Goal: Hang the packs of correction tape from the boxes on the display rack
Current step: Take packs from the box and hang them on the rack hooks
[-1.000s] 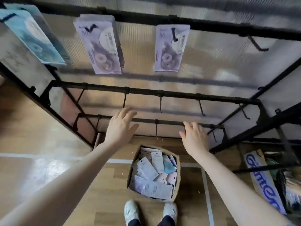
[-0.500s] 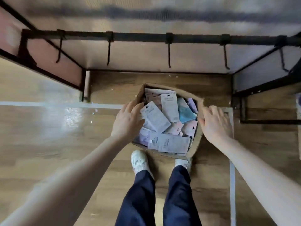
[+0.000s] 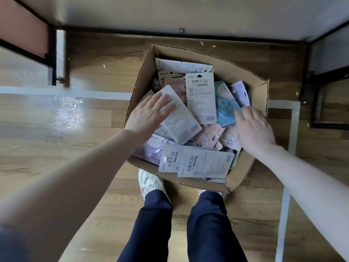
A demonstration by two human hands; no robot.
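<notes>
The packs of correction tape lie jumbled in an open cardboard box on the wooden floor; the left hand spreads flat, fingers straight, on a white pack lying back-side up, gripping nothing; a blue pack sits just beyond the right hand, whose fingers reach towards it, whether touching I cannot tell; beyond both hands stands the black rack frame; nearer than the hands, white shoes.

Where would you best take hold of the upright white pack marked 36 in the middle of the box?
Probably by its top edge near the hang hole, coming from above: the white pack lies back-up on the pile in the box, with that end free and uncovered.
</notes>
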